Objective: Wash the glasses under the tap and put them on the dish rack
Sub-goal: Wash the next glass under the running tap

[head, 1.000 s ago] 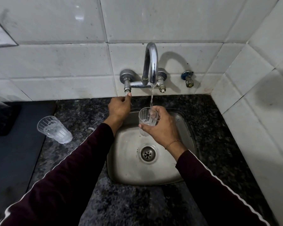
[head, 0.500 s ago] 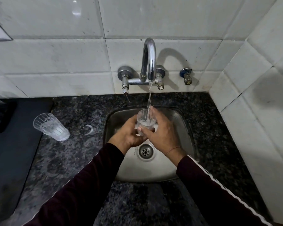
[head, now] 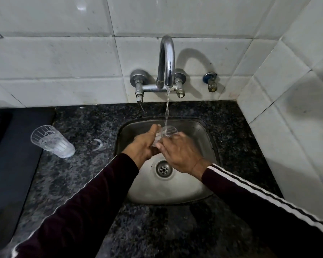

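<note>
Nearest to the camera, two dark sleeves with white stripes reach forward over the speckled stone table point(head: 175, 229) toward the steel sink point(head: 198, 183). Over the drain point(head: 163, 169), at the centre of the view, both hands now meet around one glass point(head: 167, 132). A second ago the left hand point(head: 144, 148) was up at the tap handle; it has come down and now cups the glass from the 9 o'clock side, its fingers point(head: 154, 130) wrapped on the wall of the glass. The right hand point(head: 179, 155) holds it from the 3 o'clock side, fingers pressed around the lower part. The glass is tilted, with its mouth turned toward 12 o'clock and a little up, and the stream of water point(head: 167, 108) falls just at its rim.

I judge that the water is now set and the real washing begins: with two hands the person can rub and turn the glass. A wet glass is slippery, so the hold must be firm.

At 9 o'clock, well apart from the sink, a second glass point(head: 51, 141) stands on the table beside a dark mat point(head: 13, 155); it probably waits for its turn. Farther, at 12 o'clock, the tap point(head: 166, 60) comes out of the white tiled wall point(head: 63, 62). No dish rack is seen in this view, so the placing step is not yet near.
</note>
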